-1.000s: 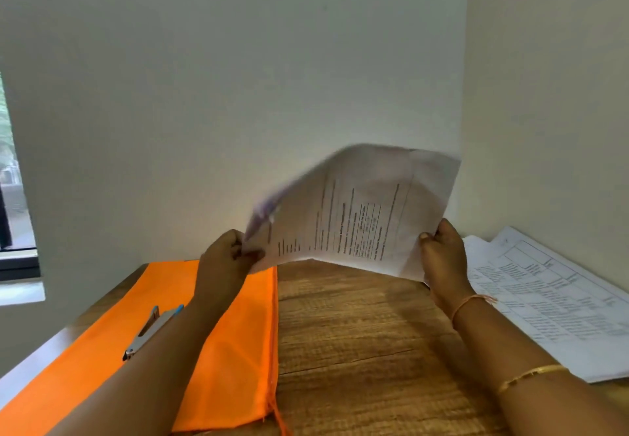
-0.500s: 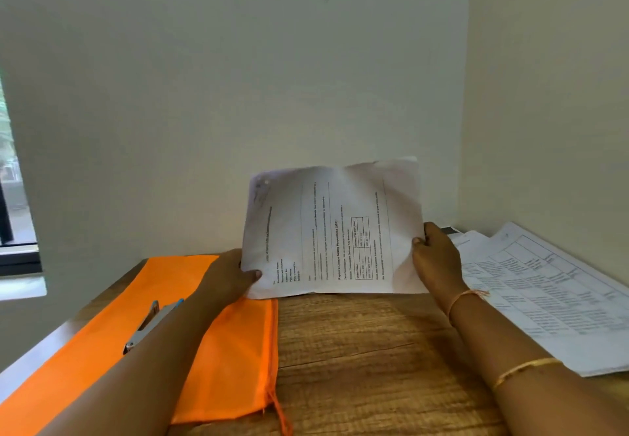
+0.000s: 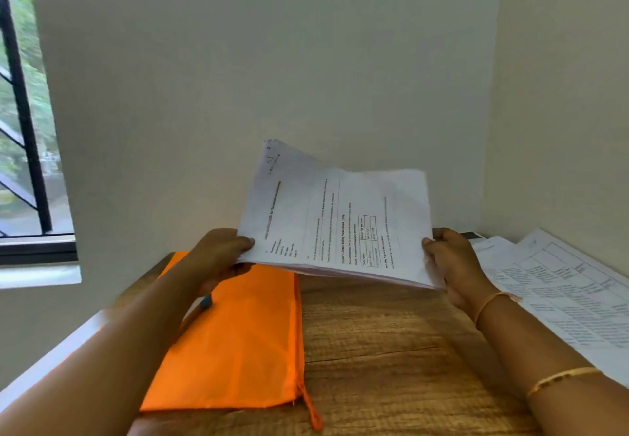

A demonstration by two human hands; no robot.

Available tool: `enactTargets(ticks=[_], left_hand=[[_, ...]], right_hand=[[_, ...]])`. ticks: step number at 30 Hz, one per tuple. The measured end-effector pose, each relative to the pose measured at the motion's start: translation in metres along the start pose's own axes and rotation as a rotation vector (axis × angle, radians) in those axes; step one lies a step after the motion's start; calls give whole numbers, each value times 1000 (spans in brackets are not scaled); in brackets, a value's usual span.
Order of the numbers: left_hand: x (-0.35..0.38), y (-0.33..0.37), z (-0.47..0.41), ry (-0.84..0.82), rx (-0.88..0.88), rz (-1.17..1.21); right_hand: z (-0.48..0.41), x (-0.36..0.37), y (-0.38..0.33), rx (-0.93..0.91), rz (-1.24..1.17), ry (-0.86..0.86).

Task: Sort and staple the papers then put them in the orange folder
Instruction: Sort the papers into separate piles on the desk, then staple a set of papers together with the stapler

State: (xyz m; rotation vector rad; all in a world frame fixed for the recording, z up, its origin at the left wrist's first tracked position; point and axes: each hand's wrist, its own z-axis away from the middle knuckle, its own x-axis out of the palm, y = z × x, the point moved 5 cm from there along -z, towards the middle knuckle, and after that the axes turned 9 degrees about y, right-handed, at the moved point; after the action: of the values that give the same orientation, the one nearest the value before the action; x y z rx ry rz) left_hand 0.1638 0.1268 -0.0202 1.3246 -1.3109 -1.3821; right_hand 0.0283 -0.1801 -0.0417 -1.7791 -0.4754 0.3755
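Above the far half of the wooden tabletop (image 3: 391, 350), as the head camera sees it, a sheaf of papers (image 3: 340, 224) is held clear of the wood by both hands. The left hand (image 3: 218, 258) grips the sheaf's left edge, thumb on top and fingers curled beneath. The right hand (image 3: 452, 265) clasps the right edge in the same way. The sheaf tilts its printed face toward the camera, with several sheet edges showing along its lower side and the upper left corner fanning loose. Holding it by both ends looks like a way to square the sheets for stapling.

The orange folder (image 3: 238, 333) lies flat on the left of the tabletop, partly under the left forearm, with a pull tab (image 3: 313, 415) trailing at its near right corner. It looks thin. Whether anything is inside cannot be told, and the held papers are not in it. A blue-tipped thing (image 3: 206, 301) shows on the folder beside the left wrist. It is mostly hidden and may be the stapler. A second pile of printed sheets (image 3: 561, 292) rests along the right wall, probably waiting to be sorted.
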Motion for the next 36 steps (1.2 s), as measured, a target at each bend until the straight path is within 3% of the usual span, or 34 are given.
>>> enactTargets(ticks=[5, 9, 13, 17, 21, 26, 30, 36], left_hand=[[-46, -18, -7, 155, -105, 198], [-74, -29, -15, 298, -127, 395], [-96, -35, -22, 409, -81, 475], [-111, -41, -27, 525, -32, 418], [-116, -43, -30, 546, -5, 416], [-121, -45, -36, 576, 27, 375], [-118, -43, -37, 554, 29, 414], [-109, -45, -37, 520, 13, 422]], right_hand=[[27, 29, 2, 230, -327, -258], [45, 46, 4, 199, -184, -401], [58, 59, 1, -42, 185, -394], [90, 96, -26, -417, 432, -451], [147, 162, -49, -618, 513, -670], [209, 238, -36, -698, 911, -934], [224, 258, -30, -730, 1134, -872], [204, 246, -27, -706, 1053, -794]])
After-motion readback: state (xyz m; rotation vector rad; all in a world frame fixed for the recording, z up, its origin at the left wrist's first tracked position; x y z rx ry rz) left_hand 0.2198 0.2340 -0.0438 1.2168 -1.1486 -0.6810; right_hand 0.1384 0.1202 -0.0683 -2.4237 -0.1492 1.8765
